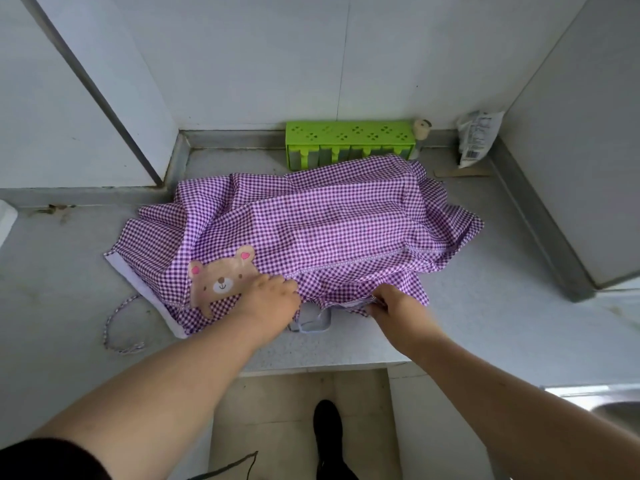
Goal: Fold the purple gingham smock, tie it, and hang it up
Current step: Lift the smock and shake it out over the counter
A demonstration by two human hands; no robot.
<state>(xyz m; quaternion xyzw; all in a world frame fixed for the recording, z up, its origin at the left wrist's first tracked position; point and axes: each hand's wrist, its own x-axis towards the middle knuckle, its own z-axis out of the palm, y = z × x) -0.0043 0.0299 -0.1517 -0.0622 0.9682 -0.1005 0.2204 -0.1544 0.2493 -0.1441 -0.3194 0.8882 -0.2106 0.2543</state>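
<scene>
Both hands work at near edge of the smock, which lies spread and rumpled on the tabletop. Left hand presses by the bear patch, finger curl unclear; right hand pinches the hem. Folding prob. just starting; next needs edge lifted w/ both hands and laid over evenly.

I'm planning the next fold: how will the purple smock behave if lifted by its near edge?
The smock will probably flop and sag, since it already lies rumpled in soft folds on the counter. It looks thin and light. Its loose tie, trailing left, would likely dangle.
</scene>
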